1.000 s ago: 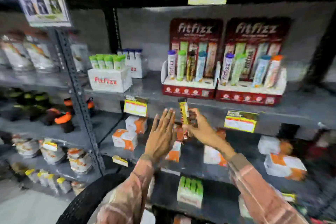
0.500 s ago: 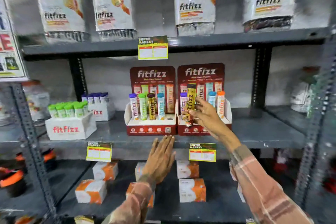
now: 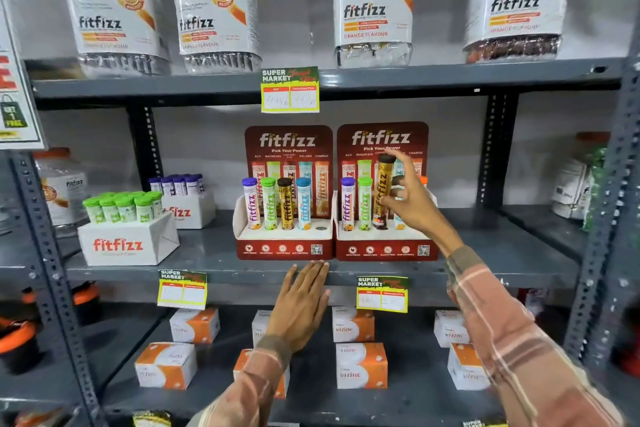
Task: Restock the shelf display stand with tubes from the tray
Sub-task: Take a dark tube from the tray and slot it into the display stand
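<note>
Two red fitfizz display stands sit side by side on the middle shelf. The left stand (image 3: pixel 284 246) holds several upright tubes and has one empty hole (image 3: pixel 321 228) at its right end. My right hand (image 3: pixel 410 204) grips a gold tube with a dark cap (image 3: pixel 382 191), upright with its bottom at the third slot of the right stand (image 3: pixel 384 248), between a green tube (image 3: pixel 364 203) and tubes hidden behind my fingers. My left hand (image 3: pixel 304 305) is flat and spread, fingertips at the shelf's front edge below the left stand. The tray is not in view.
White fitfizz boxes of green-capped (image 3: pixel 124 208) and purple-capped tubes (image 3: pixel 178 184) stand left on the same shelf (image 3: pixel 207 246). Large fitfizz jars (image 3: pixel 374 7) fill the shelf above. Orange-white boxes (image 3: pixel 360 364) lie on the shelf below. Price tags (image 3: pixel 382 295) hang on shelf edges.
My right hand has carried the gold tube up from below the shelf to the right stand and lowered it toward the third slot. My left hand has stayed low, open. The view has tilted upward.
</note>
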